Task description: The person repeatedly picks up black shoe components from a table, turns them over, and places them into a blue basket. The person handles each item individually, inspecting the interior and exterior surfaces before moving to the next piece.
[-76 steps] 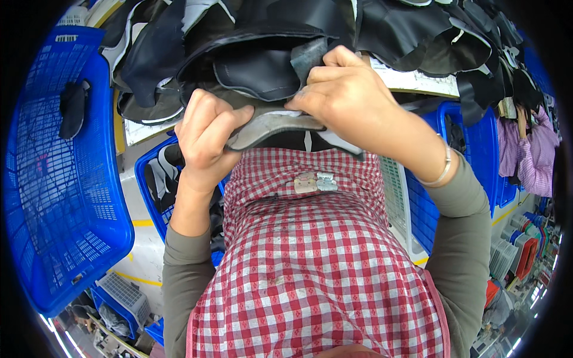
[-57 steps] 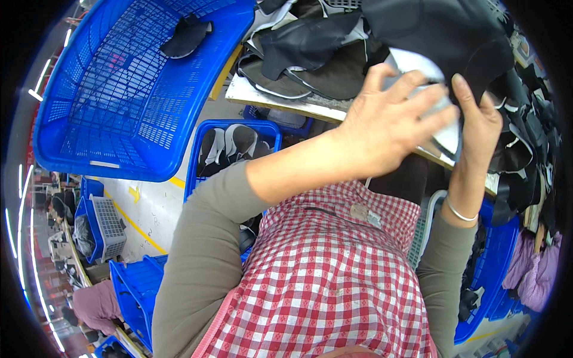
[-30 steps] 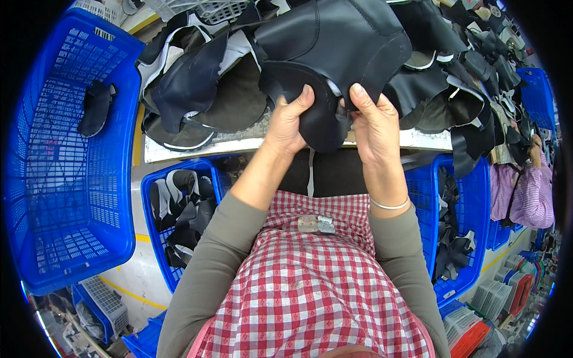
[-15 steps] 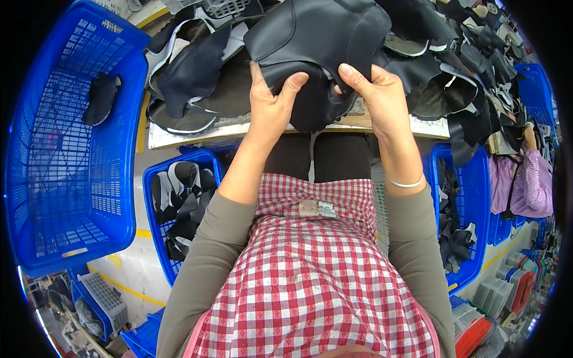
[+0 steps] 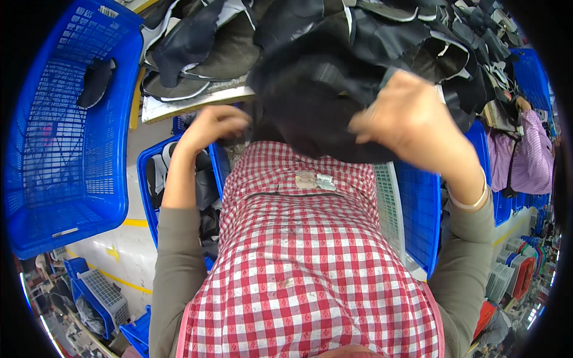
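A black leather shoe upper (image 5: 310, 107), smeared by motion, hangs in front of me between the bench and my apron. My right hand (image 5: 406, 119) grips it at its right side, fingers bent around the edge. To its left is my left hand (image 5: 218, 125), with blurred fingertips close to the piece's left edge; whether they touch it cannot be made out. Beyond, more black uppers (image 5: 185, 45) with white edging and dark brownish linings lie heaped on the pale-edged bench (image 5: 197, 102).
A large blue crate (image 5: 77, 137) at the left holds one black piece (image 5: 97, 83). Below the bench, a smaller blue basket (image 5: 148, 191) contains black and white pieces. Another blue basket (image 5: 418, 209) stands right of my apron. A co-worker in a purple checked shirt (image 5: 522, 161) is far right.
The upper has come down off the bench edge toward my apron, turning as it moves. My left hand has moved left and down, apart from its former grip; my right has swung right and down.
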### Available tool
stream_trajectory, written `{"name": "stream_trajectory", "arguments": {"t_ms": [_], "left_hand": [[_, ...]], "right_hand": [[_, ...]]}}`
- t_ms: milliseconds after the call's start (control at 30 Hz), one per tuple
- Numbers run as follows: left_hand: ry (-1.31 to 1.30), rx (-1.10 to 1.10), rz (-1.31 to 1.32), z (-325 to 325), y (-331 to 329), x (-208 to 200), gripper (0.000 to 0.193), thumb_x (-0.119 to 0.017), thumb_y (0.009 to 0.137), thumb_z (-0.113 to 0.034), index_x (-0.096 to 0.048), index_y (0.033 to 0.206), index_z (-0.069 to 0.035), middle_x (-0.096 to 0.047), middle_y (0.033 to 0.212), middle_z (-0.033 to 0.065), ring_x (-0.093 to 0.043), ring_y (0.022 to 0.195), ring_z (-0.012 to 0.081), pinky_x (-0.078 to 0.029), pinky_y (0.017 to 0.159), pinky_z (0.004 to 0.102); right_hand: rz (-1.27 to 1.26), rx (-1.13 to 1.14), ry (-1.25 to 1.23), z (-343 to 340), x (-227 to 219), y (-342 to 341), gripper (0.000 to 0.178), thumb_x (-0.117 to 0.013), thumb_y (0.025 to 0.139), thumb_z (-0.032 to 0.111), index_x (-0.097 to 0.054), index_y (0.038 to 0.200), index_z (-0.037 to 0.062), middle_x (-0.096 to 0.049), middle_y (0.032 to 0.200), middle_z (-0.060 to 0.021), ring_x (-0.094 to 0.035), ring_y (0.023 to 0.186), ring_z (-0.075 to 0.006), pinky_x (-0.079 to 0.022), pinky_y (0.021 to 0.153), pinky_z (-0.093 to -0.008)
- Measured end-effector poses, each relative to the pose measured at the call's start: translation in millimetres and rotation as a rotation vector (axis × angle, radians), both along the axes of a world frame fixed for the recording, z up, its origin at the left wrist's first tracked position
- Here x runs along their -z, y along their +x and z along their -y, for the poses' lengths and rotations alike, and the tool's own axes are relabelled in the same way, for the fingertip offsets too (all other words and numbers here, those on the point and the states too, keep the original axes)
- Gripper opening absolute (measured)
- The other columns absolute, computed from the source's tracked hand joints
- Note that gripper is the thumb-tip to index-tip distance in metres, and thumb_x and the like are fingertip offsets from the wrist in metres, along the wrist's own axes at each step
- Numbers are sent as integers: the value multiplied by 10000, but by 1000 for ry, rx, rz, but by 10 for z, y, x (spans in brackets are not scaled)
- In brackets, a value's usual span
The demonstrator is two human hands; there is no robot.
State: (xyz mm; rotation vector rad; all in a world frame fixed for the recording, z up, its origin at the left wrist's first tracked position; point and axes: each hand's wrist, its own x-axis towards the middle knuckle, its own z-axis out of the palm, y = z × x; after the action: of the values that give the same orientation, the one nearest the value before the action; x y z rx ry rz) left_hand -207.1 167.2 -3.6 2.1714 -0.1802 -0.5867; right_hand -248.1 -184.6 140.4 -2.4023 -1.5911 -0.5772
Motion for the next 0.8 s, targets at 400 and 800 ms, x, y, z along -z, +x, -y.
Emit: {"name": "stream_trajectory", "arguments": {"t_ms": [400,800], "left_hand": [[-679,-138,-689,595,-555,430,673,-604,1057,-463,-570,1371,132,-700,1221,261,-760,981,271,-638,821,302],[143,226,170,808,-381,98,458,-790,798,11,-686,1243,-26,-729,1076,206,-733,966,388,-605,841,396]], "right_hand": [[65,-20,-213,-101,1173,-214,91,-692,707,144,-678,756,70,-520,614,0,-542,661,-172,-448,753,-328],[-175,200,-174,-36,1540,-229,76,-700,676,152,-734,734,117,-592,610,15,-564,661,-162,-444,759,-319]]}}
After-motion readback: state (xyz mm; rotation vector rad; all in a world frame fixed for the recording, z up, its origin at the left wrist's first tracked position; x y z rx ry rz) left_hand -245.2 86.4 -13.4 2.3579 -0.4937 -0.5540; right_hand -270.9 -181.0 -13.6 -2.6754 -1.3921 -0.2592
